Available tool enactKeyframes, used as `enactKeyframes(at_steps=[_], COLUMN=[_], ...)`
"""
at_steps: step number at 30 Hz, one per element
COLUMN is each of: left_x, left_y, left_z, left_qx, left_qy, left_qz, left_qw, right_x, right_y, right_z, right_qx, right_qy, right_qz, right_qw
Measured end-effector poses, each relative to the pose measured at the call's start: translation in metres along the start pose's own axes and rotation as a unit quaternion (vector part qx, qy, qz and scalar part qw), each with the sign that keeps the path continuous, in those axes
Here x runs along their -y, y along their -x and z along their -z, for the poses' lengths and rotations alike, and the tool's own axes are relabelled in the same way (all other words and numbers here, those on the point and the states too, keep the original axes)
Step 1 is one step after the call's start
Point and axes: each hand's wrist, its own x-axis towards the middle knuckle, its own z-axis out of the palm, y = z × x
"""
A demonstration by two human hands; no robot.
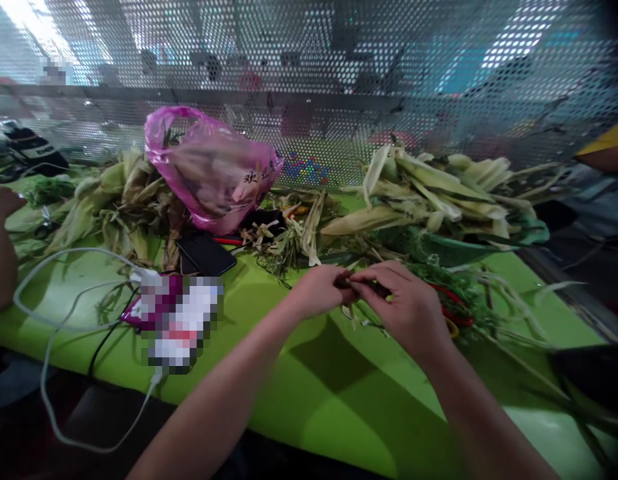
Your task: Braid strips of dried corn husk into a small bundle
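bare forearms (pixel 223 393) reach over a green tabletop (pixel 299 380), and the hands meet above it. the left hand (pixel 319 291) is curled, thumb and fingers drawn in; the right hand (pixel 406 303) brings thumb and fingertips together at the same spot. between them they pinch a small dark piece (pixel 345 283), too hidden by fingers to make out.

just beside the right hand lie feathery greens (pixel 476 303) with a red loop among them. behind, pale corn husks (pixel 439 190) heap over a green basket (pixel 459 250). farther left are a pink plastic bag (pixel 209 170), a dark phone (pixel 206 253) and more husks (pixel 119 200). a white cable (pixel 96 450) runs to a blurred-out phone (pixel 186 327) near a purple object (pixel 176 291). another person's arm (pixel 1 260) shows at the left edge; a perforated metal screen (pixel 313 73) stands at the back.
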Motion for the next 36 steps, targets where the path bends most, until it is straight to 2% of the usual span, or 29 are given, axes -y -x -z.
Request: enactKeyframes(at_steps=[6,11,14,16,18,21,23,26,31,36], left_x=[0.003,0.004,0.003,0.001,-0.002,-0.005,-0.008,-0.013,-0.019,-0.024], left_y=[-0.001,0.001,-0.001,-0.003,-0.004,-0.005,-0.004,-0.002,0.002,0.0], left_z=[-0.002,-0.003,-0.005,-0.009,-0.012,-0.015,-0.014,-0.011,-0.012,-0.026], left_qx=[-0.021,-0.021,-0.044,-0.095,-0.161,-0.203,-0.201,-0.207,-0.215,-0.238], left_qy=[0.065,0.085,0.175,0.286,0.398,0.507,0.531,0.512,0.468,0.497], left_qz=[0.032,0.058,0.075,0.076,0.068,0.061,0.073,0.102,0.113,0.089], left_qw=[0.997,0.995,0.981,0.95,0.9,0.835,0.82,0.827,0.85,0.83], right_x=[-0.003,0.004,0.008,0.012,0.016,0.02,0.019,0.014,0.008,0.011], right_y=[0.001,0.002,0.001,0.002,0.002,0.003,0.003,0.003,0.004,0.004], right_z=[0.005,-0.002,-0.003,-0.003,-0.006,-0.016,-0.024,-0.031,-0.033,-0.037], right_qx=[-0.021,0.004,-0.022,-0.064,-0.075,-0.027,0.007,0.02,-0.015,-0.05], right_qy=[-0.036,-0.022,-0.008,-0.015,-0.056,-0.126,-0.122,-0.055,0.014,0.069], right_qz=[-0.051,-0.018,-0.019,-0.03,-0.033,-0.014,0.0,-0.001,-0.034,-0.081], right_qw=[0.998,1.0,1.0,0.997,0.995,0.992,0.993,0.998,0.999,0.993])
